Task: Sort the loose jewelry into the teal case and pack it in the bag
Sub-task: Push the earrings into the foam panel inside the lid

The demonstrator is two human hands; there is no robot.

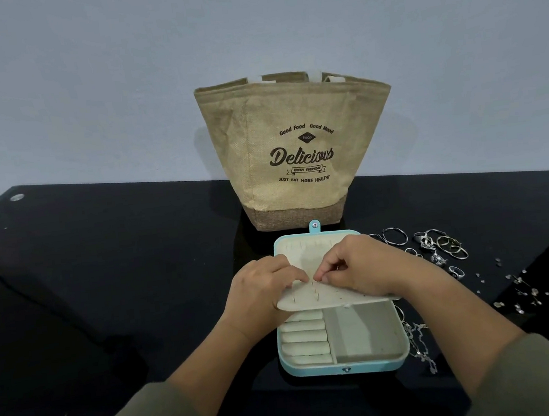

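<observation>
The teal case (pixel 347 367) lies open on the black table, its cream ring rolls (pixel 305 338) and bare compartment (pixel 363 329) showing. A cream earring flap (pixel 330 298) with small holes lies raised across the case's middle. My left hand (pixel 261 288) holds the flap's left part, fingers curled over its edge. My right hand (pixel 357 265) pinches something tiny against the flap; I cannot make out what. Loose silver rings (pixel 439 244) and small earrings (pixel 530 299) lie right of the case. A chain (pixel 419 345) lies along its right side.
A tan burlap bag (pixel 297 151) printed "Delicious" stands upright and open just behind the case, against a pale wall. The black table (pixel 104 276) stretches left. Its right edge slants down past the earrings.
</observation>
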